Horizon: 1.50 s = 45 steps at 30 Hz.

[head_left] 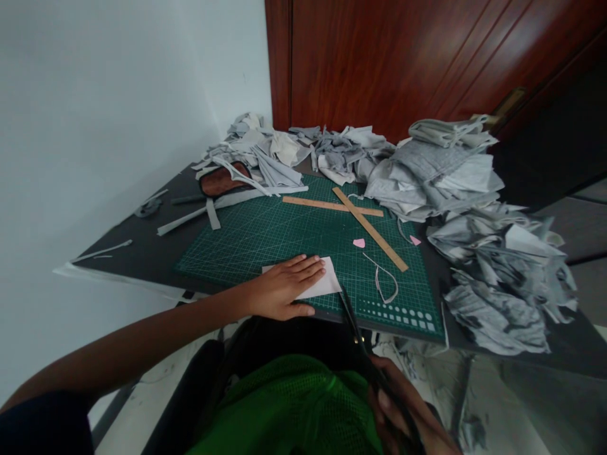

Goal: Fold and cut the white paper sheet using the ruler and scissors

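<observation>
My left hand lies flat with fingers stretched over a pale pinkish-white piece, paper or fabric, near the front edge of the green cutting mat. Part of the piece is hidden under the palm. At the lower right, my right hand grips a pair of dark scissors by the handles. Their blades point up and left, with the tips at the piece's right corner. Whether the blades have entered it, I cannot tell.
Two wooden rulers lie crossed on the mat. A thin pale strip loop and a small pink scrap are nearby. Heaps of grey and white fabric line the back and right. A brown dark-edged piece sits back left.
</observation>
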Motion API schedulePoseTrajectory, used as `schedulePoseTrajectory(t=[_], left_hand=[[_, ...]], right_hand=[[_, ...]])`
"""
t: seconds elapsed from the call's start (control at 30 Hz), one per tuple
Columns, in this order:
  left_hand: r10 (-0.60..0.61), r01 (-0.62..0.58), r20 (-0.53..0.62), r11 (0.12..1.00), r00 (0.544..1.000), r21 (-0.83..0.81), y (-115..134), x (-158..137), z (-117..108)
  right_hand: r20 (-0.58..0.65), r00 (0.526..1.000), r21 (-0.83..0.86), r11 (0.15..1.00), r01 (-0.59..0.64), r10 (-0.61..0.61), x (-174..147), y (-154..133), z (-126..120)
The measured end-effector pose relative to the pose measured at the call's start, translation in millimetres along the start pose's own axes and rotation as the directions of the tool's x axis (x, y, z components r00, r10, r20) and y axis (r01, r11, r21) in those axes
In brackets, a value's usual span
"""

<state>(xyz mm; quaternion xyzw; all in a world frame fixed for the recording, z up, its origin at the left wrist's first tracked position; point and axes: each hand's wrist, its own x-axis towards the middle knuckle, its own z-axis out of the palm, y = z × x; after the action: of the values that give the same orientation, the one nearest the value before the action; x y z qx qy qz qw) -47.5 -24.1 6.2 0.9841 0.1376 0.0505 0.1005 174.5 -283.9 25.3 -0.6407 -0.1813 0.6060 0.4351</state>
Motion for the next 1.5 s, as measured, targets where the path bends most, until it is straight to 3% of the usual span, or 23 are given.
schedulePoseTrajectory(t=[0.2,0.47,1.5], left_hand=[[0.017,-0.017,-0.015,1.0,1.0,0.001,-1.7,0.9,-0.5],[0.022,-0.022,-0.02,1.0,1.0,0.005,-3.3,0.8,3.0],[0.006,-0.006,0.008,1.0,1.0,-0.002,-2.6,1.0,4.2]], right_hand=[[0.093,0.996,-0.048,0.999,-0.008,0.012,10.7,3.6,11.5],[0.031,0.999,-0.039,0.999,0.028,-0.026,8.7,0.2,27.9],[0.025,0.996,-0.038,0.996,-0.081,0.082,6.2,4.7,25.2]])
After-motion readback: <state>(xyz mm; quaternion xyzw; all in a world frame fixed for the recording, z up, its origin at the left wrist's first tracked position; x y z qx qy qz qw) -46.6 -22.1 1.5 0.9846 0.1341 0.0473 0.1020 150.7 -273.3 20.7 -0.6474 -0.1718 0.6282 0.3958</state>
